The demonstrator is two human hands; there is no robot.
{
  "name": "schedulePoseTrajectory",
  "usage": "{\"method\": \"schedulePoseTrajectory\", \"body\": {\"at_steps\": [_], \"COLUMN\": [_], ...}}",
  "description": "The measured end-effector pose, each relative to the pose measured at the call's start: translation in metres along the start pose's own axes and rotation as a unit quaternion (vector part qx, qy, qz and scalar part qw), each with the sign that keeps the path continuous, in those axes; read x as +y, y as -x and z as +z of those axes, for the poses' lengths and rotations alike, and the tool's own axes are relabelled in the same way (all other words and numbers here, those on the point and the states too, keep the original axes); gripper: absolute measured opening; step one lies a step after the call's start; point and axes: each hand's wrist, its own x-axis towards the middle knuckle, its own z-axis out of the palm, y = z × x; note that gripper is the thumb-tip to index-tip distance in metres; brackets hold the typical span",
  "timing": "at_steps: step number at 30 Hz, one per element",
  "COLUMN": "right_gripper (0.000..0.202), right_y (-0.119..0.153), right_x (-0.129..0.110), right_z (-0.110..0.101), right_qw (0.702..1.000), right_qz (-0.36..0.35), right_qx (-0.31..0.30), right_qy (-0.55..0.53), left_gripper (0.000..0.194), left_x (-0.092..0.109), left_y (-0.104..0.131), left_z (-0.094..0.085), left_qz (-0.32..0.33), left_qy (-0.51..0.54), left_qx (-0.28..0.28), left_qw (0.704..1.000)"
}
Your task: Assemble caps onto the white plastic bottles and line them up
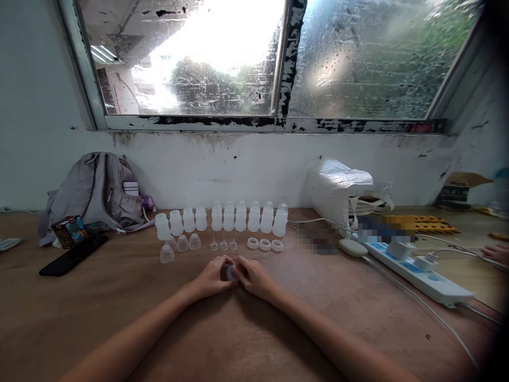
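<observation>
Both hands meet over the table in the middle of the view. My left hand (pixel 213 277) and my right hand (pixel 252 276) pinch a small translucent piece (pixel 231 272) between them; its exact shape is partly hidden by the fingers. Beyond them lie three clear nipples (pixel 223 244) and three white rings (pixel 264 244), each group in a row. Several clear domed caps (pixel 183 243) stand to the left. Behind, a row of white bottles (pixel 240 218) stands upright; those on the right have tops fitted, while the four on the left are open.
A grey backpack (pixel 95 185), a black phone (pixel 73 255) and a small box (pixel 70 231) are at the left. At the right are a white power strip (pixel 421 273), cables, a white bag (pixel 330 191) and another person's hand (pixel 495 253).
</observation>
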Motion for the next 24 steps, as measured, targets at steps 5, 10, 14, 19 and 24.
{"method": "schedulePoseTrajectory", "body": {"at_steps": [5,10,14,19,24], "right_gripper": [0.021,0.034,0.036,0.035,0.037], "right_y": [-0.002,-0.003,-0.003,-0.006,-0.011], "right_x": [-0.006,-0.008,-0.013,-0.015,-0.011], "right_z": [-0.009,-0.017,-0.018,-0.017,-0.018], "right_qw": [1.000,0.995,0.971,0.924,0.912], "right_qz": [0.008,0.022,0.067,0.123,0.130], "right_qx": [-0.002,-0.012,-0.011,-0.019,-0.005], "right_qy": [-0.029,-0.098,-0.230,-0.361,-0.388], "left_gripper": [0.035,0.033,0.026,0.025,0.026], "left_x": [0.008,0.008,0.011,0.013,0.010], "left_y": [0.003,0.002,0.001,-0.004,-0.008], "left_z": [-0.003,-0.002,-0.001,-0.003,-0.004], "left_qz": [-0.007,-0.037,-0.038,-0.032,-0.022], "left_qy": [0.163,0.208,0.228,0.225,0.211], "left_qx": [-0.016,-0.016,-0.005,0.008,0.000], "left_qw": [0.986,0.977,0.973,0.974,0.977]}}
